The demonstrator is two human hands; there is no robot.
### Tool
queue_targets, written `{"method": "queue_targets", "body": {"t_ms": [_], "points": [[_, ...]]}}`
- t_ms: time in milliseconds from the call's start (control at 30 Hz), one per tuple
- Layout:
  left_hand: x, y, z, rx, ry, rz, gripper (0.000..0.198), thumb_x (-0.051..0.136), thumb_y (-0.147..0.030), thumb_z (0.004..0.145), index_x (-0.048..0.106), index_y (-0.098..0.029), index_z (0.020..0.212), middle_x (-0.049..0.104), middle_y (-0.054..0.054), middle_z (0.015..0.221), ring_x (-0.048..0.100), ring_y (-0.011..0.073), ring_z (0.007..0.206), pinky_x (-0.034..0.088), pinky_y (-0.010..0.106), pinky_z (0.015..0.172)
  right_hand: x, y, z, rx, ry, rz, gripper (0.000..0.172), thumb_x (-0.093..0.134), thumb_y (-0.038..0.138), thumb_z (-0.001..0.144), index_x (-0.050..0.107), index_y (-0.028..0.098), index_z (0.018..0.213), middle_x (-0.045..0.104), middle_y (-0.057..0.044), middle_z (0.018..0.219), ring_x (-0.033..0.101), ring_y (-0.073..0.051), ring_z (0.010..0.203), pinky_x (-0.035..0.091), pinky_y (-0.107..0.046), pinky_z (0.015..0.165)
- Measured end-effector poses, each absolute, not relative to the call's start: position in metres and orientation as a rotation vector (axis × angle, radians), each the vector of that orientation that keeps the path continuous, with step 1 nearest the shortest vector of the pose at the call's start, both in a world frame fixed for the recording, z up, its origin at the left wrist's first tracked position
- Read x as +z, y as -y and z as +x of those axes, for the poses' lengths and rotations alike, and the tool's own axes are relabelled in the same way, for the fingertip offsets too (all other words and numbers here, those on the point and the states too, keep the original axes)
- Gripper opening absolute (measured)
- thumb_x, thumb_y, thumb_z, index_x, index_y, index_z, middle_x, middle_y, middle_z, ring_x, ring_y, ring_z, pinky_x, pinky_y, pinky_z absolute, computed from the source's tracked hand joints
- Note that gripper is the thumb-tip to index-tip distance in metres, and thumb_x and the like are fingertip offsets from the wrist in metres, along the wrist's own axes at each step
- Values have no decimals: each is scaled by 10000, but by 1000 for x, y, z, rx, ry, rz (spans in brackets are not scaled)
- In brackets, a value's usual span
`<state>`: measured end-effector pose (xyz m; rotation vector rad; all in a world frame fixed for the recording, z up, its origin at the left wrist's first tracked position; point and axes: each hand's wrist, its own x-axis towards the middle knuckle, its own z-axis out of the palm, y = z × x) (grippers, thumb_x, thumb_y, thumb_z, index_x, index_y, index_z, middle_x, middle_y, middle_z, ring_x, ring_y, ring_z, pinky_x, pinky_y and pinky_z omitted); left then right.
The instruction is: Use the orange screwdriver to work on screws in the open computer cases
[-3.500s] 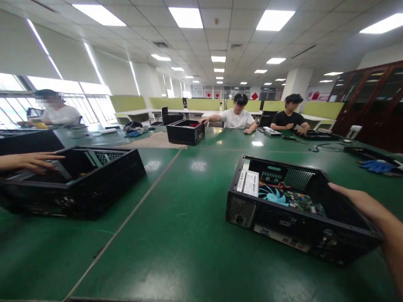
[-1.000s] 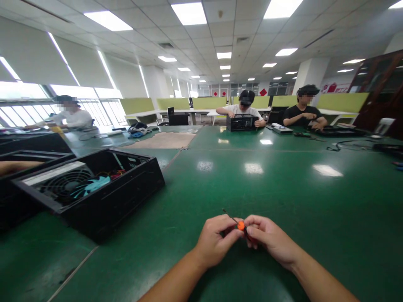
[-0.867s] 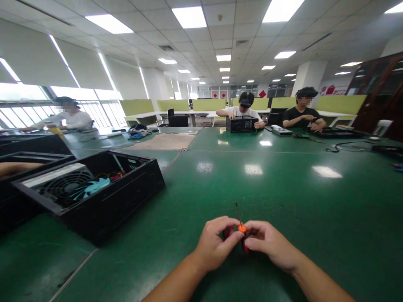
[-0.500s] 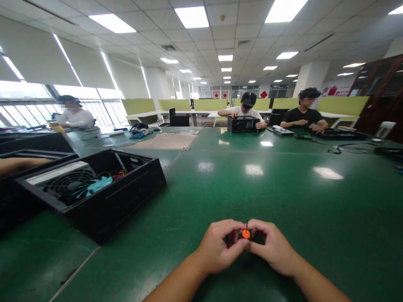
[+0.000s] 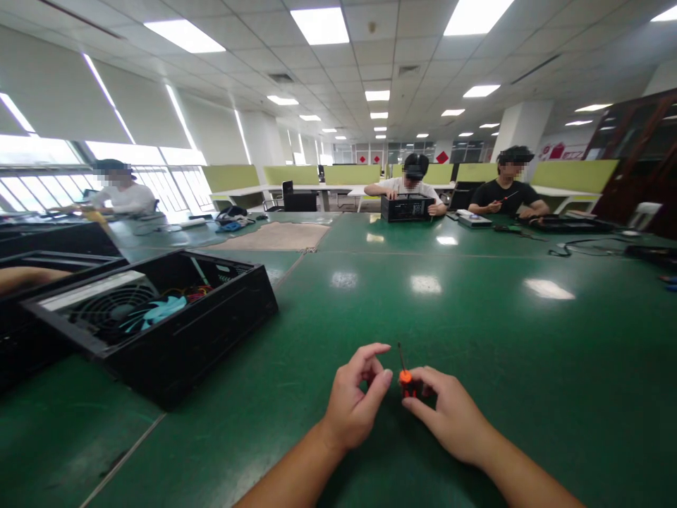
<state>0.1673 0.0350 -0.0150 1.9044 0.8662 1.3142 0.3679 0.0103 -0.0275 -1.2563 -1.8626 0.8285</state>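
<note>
Low over the green table (image 5: 476, 317), my right hand (image 5: 449, 416) pinches a small screwdriver (image 5: 405, 377) with an orange and black handle, its thin shaft pointing up. My left hand (image 5: 355, 402) sits just left of it, fingers curled but apart, not touching the tool. An open black computer case (image 5: 159, 317) with a blue fan and a grilled power supply lies to my left, out of reach of both hands.
Another person's forearm (image 5: 26, 276) rests in a second black case at the far left. Three people sit at the far side; one works on a black case (image 5: 407, 208). Cables (image 5: 576, 243) lie at the right, a brown mat (image 5: 275, 236) in the middle.
My left hand has let go of the screwdriver and its fingers have spread. The right hand keeps the tool, whose shaft now stands upright. Earlier the view shifted and the case ended up on my left.
</note>
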Motion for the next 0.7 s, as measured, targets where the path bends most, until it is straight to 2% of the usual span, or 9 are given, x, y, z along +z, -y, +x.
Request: {"method": "queue_targets", "body": {"t_ms": [167, 333, 500, 700], "points": [[-13, -35, 168, 1291, -912, 1876, 308, 528, -353, 989, 582, -173, 1233, 496, -53, 668, 471, 101, 586, 395, 245, 614, -23, -8, 373, 821, 1732, -1218, 195, 608, 330, 945, 646, 217, 1100, 699, -44, 1015, 631, -215, 923, 462, -348, 862], [-14, -36, 167, 1255, -851, 1887, 339, 551, -375, 974, 580, -172, 1244, 503, -53, 672, 465, 98, 575, 389, 242, 600, -21, -9, 370, 806, 1892, -1228, 149, 583, 331, 974, 676, 215, 962, 692, -38, 950, 628, -219, 908, 449, -344, 838], [-16, -38, 165, 1242, -848, 1879, 354, 530, -412, 989, 580, -178, 1250, 491, -51, 673, 465, 103, 590, 381, 242, 601, -17, -7, 371, 741, 1832, -1215, 166, 586, 357, 982, 671, 217, 1006, 686, -37, 975, 627, -210, 910, 450, -329, 832], [-17, -39, 165, 1244, -850, 1868, 368, 507, -455, 999, 602, -174, 1218, 498, -43, 670, 479, 109, 600, 381, 239, 594, -18, -8, 371, 770, 1908, -1196, 178, 563, 335, 995, 688, 213, 961, 688, -42, 928, 629, -217, 910, 447, -341, 848]]}}
